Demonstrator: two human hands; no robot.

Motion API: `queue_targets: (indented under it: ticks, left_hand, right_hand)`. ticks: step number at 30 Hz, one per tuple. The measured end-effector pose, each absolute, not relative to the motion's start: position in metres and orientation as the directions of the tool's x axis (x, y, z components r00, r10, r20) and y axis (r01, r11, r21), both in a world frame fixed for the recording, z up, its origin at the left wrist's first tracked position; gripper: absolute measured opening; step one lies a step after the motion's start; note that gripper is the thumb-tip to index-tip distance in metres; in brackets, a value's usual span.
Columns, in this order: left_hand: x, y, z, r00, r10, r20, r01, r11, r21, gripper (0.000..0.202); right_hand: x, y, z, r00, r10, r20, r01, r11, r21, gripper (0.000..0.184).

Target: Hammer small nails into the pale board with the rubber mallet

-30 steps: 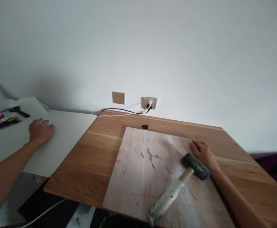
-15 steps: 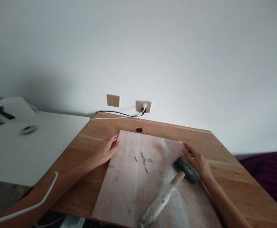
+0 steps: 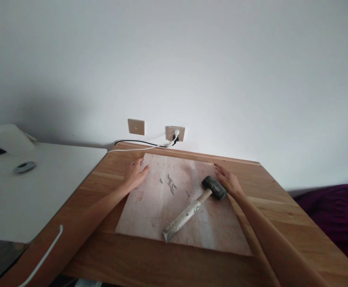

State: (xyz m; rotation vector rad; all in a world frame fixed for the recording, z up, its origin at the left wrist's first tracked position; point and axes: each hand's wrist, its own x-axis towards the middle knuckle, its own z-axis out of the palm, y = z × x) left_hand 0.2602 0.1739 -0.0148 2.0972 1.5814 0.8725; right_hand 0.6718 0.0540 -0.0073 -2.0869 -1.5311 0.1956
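A pale, worn board [image 3: 204, 229] lies on the wooden table [image 3: 284, 211]. My left hand [image 3: 134, 175] rests flat on the board's far left edge, fingers stretched out. My right hand [image 3: 228, 181] lies flat at the board's far right edge, fingers out, just beside the black head of a rubber mallet [image 3: 193, 207]. The mallet lies on the board with its paint-stained handle pointing toward me. Several small nails [image 3: 170, 184] are scattered on the board between my hands.
A white table [image 3: 42, 187] adjoins on the left, with a grey ring [image 3: 24, 167] and tools at its far left edge. Wall sockets [image 3: 174, 132] with plugged cables sit behind the wooden table. A white cable [image 3: 42, 259] crosses my left forearm. Purple fabric [image 3: 335, 219] lies at right.
My left hand left the white table and came to the board's left edge. With both hands on it, the board has slid away from me toward the wall, off the table's near edge.
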Motion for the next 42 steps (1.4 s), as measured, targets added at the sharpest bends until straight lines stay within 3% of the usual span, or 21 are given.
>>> queue_targets:
  ticks: [9,13,16,18,21,24,27,32,36,42]
  left_hand:
    - [0.278,0.196,-0.018,0.147,0.940,0.308,0.805,-0.295,0.514,0.037]
    - [0.279,0.196,-0.008,0.250,0.893,0.373,0.791,-0.411,0.454,0.027]
    - [0.292,0.195,0.003,0.374,0.805,0.460,0.692,-0.573,0.439,0.019]
    - [0.308,0.192,0.010,0.479,0.742,0.469,0.603,-0.666,0.439,0.015]
    - [0.334,0.185,0.015,0.653,0.659,0.372,0.478,-0.740,0.473,0.017]
    - [0.348,0.181,0.011,0.677,0.637,0.368,0.475,-0.761,0.442,0.016]
    - [0.345,0.185,0.007,0.661,0.625,0.415,0.456,-0.774,0.439,0.015]
    - [0.330,0.193,0.006,0.675,0.616,0.405,0.307,-0.734,0.605,0.020]
    - [0.328,0.186,0.006,0.722,0.575,0.385,0.305,-0.764,0.569,0.017]
    - [0.330,0.179,0.005,0.733,0.565,0.379,0.309,-0.773,0.555,0.014]
  right_hand:
    - [0.675,0.095,0.009,0.390,0.916,0.094,0.747,-0.255,-0.614,0.052]
    - [0.661,0.077,0.022,0.434,0.856,0.283,0.791,-0.211,-0.575,0.048]
    - [0.626,0.050,0.037,0.396,0.815,0.422,0.871,-0.188,-0.455,0.045]
    - [0.595,0.034,0.046,0.258,0.916,0.307,0.939,-0.164,-0.302,0.041]
    - [0.554,0.020,0.055,0.149,0.976,0.159,0.989,-0.148,-0.014,0.039]
    - [0.535,0.014,0.059,0.144,0.985,0.099,0.985,-0.153,0.083,0.043]
    - [0.533,0.013,0.062,0.218,0.974,0.063,0.973,-0.222,0.063,0.040]
    - [0.542,0.011,0.067,0.256,0.966,0.027,0.967,-0.256,-0.005,0.031]
    - [0.562,0.017,0.062,0.251,0.968,-0.022,0.965,-0.252,-0.078,0.026]
    - [0.605,0.059,0.058,0.279,0.957,-0.080,0.950,-0.287,-0.121,0.038]
